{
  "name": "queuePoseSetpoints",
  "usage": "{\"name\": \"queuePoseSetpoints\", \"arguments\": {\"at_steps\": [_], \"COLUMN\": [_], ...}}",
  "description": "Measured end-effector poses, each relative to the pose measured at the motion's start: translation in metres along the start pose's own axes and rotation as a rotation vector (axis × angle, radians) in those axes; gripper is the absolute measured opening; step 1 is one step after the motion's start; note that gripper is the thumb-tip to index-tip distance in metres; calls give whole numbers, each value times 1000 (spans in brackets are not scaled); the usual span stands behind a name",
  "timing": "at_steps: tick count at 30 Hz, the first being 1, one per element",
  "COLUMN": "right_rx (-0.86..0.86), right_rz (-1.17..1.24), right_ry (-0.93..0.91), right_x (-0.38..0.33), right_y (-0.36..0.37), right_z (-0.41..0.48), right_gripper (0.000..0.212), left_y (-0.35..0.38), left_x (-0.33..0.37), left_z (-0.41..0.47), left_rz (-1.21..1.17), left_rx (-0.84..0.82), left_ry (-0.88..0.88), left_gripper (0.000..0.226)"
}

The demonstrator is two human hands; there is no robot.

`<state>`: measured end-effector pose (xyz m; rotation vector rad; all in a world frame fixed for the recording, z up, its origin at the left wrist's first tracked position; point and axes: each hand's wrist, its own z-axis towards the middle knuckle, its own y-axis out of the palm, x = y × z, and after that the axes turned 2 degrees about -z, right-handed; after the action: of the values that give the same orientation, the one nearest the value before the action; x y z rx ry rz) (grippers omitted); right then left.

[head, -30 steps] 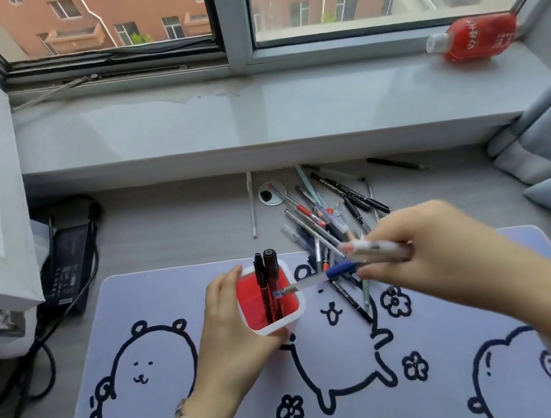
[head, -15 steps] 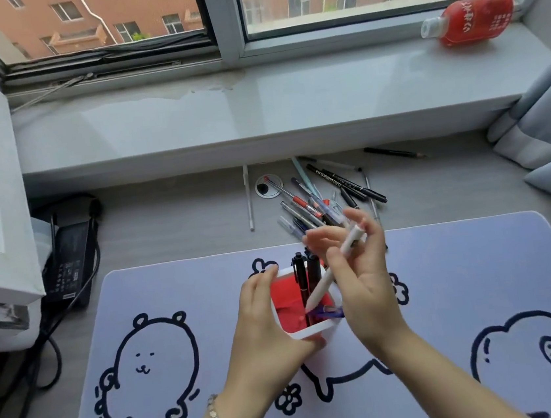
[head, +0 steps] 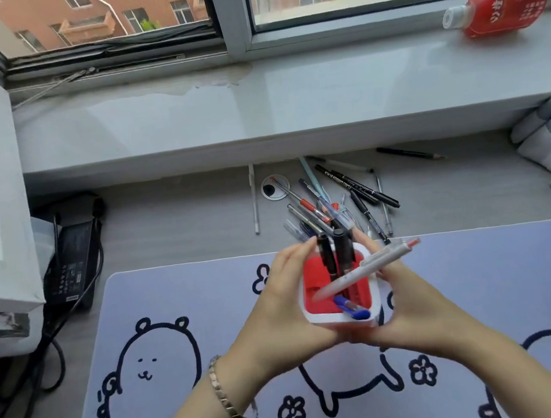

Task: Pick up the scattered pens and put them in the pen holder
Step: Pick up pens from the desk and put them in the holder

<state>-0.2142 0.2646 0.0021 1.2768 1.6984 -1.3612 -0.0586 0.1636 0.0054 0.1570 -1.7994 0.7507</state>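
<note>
The pen holder [head: 317,319], white outside and red inside, is cupped between both hands above the mat. My left hand [head: 284,297] wraps its left side and my right hand [head: 411,300] its right side and bottom. Two black markers [head: 336,253] stand in it, and a blue pen [head: 352,308] lies low inside. A white pen with a red end [head: 366,269] leans across the rim, tip inside, resting against my right fingers. A heap of scattered pens [head: 335,202] lies on the desk just beyond the holder.
A lilac desk mat [head: 180,288] with bear drawings covers the near desk. A single white pen [head: 254,199] and a black pencil [head: 408,153] lie apart near the sill. A black power adapter [head: 71,263] with cables sits left; a red bottle [head: 502,7] lies on the sill.
The white pen has gone tip-first into the holder and the blue pen now lies inside. My right hand has dropped from the pen to cup the holder's right side.
</note>
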Motion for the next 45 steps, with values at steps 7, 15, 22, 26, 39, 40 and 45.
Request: {"name": "queuePoseSetpoints", "arguments": {"at_steps": [7, 15, 22, 26, 39, 40, 45], "right_rx": [328, 406, 451, 439, 468, 442, 306], "right_rz": [16, 44, 61, 79, 152, 164, 208], "right_ry": [3, 92, 124, 106, 123, 121, 101], "right_x": [23, 24, 26, 20, 20, 20, 12], "right_y": [-27, -38, -38, -32, -12, -8, 23], "right_z": [-5, -12, -17, -21, -41, -40, -36], "right_gripper": [85, 92, 95, 94, 90, 89, 75], "left_y": [-47, -48, -5, 21, -21, -25, -10], "left_x": [-41, -91, -81, -80, -8, 5, 53], "left_z": [93, 162, 136, 130, 84, 72, 10], "left_rz": [92, 428, 123, 72, -508, -561, -797], "left_rx": [167, 330, 311, 378, 773, 764, 551], "left_ry": [-301, -619, -654, -674, -150, -72, 120], "left_gripper": [56, 28, 21, 28, 18, 17, 11]}}
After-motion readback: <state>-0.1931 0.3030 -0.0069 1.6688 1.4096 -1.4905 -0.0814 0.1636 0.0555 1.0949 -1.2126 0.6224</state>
